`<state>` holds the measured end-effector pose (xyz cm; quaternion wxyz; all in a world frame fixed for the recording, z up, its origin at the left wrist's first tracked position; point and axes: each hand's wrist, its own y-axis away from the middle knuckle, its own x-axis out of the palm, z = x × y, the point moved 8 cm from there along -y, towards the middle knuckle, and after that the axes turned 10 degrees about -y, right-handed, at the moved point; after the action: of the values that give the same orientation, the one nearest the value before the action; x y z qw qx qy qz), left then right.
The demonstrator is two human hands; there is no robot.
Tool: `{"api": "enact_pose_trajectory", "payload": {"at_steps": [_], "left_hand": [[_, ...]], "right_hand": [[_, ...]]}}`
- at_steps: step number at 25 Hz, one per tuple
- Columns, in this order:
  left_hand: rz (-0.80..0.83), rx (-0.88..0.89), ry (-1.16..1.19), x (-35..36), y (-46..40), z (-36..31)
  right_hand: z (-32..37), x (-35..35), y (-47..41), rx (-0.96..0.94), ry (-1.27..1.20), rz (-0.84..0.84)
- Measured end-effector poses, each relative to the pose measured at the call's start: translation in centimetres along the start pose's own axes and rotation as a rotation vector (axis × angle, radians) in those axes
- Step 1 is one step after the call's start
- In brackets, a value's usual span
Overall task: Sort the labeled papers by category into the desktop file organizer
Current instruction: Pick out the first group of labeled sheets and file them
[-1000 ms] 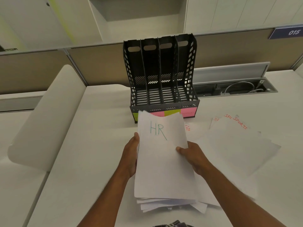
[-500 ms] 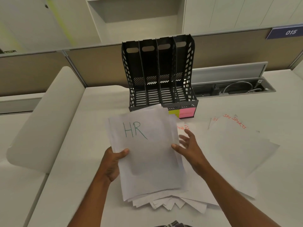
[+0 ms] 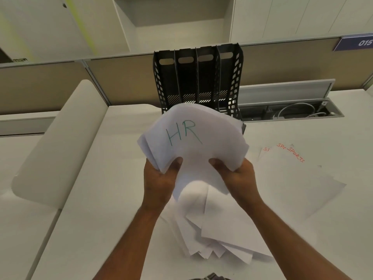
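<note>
Left hand [image 3: 159, 181] grips the left edge of the HR stack [image 3: 193, 146], thumb on top, other fingers hidden underneath. The stack is lifted off the counter [image 3: 105, 178], bowed upward in the middle, top edge just in front of the organizer [image 3: 198, 77]. All four slots look empty from here.

Right hand [image 3: 238, 174] does the same on the right edge: thumb pressed on top, remaining fingers out of sight below.

Risks:
- Sheets in the stack are fanned at the left edge, not squared. Uneven edges could catch on a divider on the way in and crumple or split across two slots.
- Grip is at the near end only, so the far end is floppy. The bow may fold over instead of sliding in.
- Lower sheets hang loose below the hands toward the loose pile [image 3: 222, 239] on the counter; a few could slip out.
- Slot labels are hidden behind the stack, so the wrong slot is possible.

Right of all this, the sports sheets [image 3: 292, 174] lie flat on the counter, still to file.
</note>
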<state>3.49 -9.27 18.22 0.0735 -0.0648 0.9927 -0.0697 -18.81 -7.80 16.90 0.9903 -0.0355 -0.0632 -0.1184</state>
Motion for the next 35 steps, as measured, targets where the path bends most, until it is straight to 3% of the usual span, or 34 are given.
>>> {"api": "enact_pose_trajectory", "payload": {"at_steps": [3,8,16,19,24,28,33,35], "left_hand": [[-0.014,0.075,-0.01,0.8,0.1,-0.9],[-0.017,-0.1,-0.149,1.5,1.7,5.0],[-0.025,-0.09,-0.082,2.2,2.8,6.3],[0.017,-0.163,-0.078,2.6,3.3,8.1],[-0.046,-0.218,-0.167,0.4,0.6,8.4],[-0.074,-0.176,-0.243,-1.3,-5.8,5.2],[-0.114,0.208,-0.252,0.1,-15.1,-5.2],[-0.117,0.236,-0.156,0.9,-19.1,-7.1]], "right_hand": [[1.3,-0.4,-0.1,-0.079,-0.058,0.034],[-3.2,-2.3,0.1,0.065,-0.056,-0.006],[-4.6,-2.0,0.1,0.043,-0.098,-0.024],[-5.4,-2.2,0.7,0.08,-0.071,-0.024],[-0.2,-1.5,-0.4,-0.057,0.218,0.154],[2.6,1.0,-2.1,0.05,0.51,0.3],[9.5,7.7,-3.4,-0.408,0.646,0.225],[9.9,9.5,-6.1,-0.505,0.729,0.156]]}}
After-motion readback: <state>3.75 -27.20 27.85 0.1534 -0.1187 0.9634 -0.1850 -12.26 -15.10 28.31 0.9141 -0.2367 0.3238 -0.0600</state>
